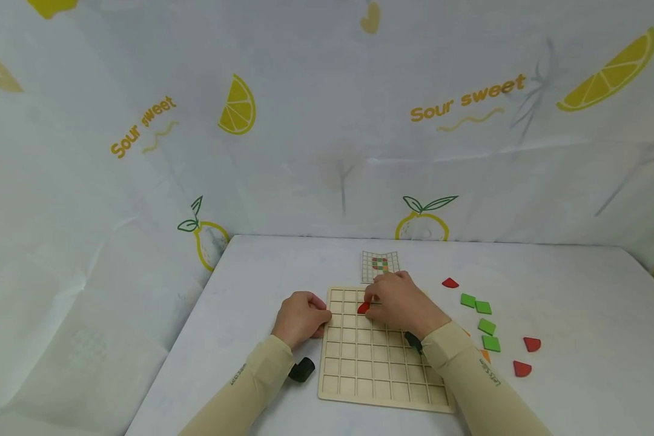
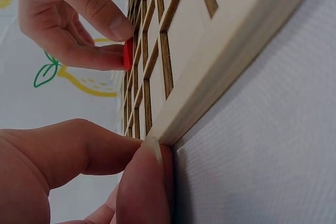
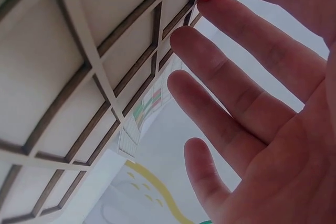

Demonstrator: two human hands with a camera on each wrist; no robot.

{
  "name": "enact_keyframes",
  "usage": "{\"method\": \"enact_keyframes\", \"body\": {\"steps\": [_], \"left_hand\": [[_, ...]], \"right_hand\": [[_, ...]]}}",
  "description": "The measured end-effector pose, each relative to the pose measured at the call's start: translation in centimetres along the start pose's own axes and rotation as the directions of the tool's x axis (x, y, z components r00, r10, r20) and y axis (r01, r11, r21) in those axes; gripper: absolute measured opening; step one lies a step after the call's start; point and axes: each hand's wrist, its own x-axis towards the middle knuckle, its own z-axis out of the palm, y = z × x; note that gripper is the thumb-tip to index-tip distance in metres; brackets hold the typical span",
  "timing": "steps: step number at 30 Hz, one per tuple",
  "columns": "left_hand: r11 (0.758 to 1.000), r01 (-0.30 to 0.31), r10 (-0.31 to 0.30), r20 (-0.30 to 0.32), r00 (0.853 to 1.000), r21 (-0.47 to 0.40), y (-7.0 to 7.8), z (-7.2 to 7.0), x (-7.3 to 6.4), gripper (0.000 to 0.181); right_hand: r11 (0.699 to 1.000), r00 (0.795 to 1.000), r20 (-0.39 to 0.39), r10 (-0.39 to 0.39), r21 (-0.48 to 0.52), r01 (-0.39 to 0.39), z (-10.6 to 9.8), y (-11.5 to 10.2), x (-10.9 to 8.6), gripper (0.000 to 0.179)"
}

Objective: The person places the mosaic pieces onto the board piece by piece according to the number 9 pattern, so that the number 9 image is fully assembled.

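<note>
A pale wooden grid board (image 1: 365,357) lies on the table in the head view. My left hand (image 1: 300,318) pinches its left edge between thumb and index finger, as the left wrist view shows close up. Over the upper part of the board, my right hand (image 1: 400,301) holds a red quarter-round piece (image 1: 363,308) by thumb and fingertip. That red piece (image 2: 127,53) stands on edge against the grid in the left wrist view. In the right wrist view only a sliver of it shows, and the other fingers are spread apart.
Behind the board lies a pattern card (image 1: 367,274) with a coloured design. Several green square tiles (image 1: 487,327), several red pieces (image 1: 531,344) and partly hidden orange pieces (image 1: 486,356) are scattered on the right. A white printed cloth (image 1: 305,181) hangs behind the table.
</note>
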Motion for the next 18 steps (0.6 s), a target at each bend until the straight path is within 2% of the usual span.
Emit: {"method": "enact_keyframes", "body": {"steps": [18], "left_hand": [[1.0,0.016,-0.016,0.004,1.0,0.002,-0.21,0.07,0.33,0.01]], "right_hand": [[1.0,1.0,0.01,0.009,-0.003,-0.009,-0.35,0.49,-0.18,0.004]]}}
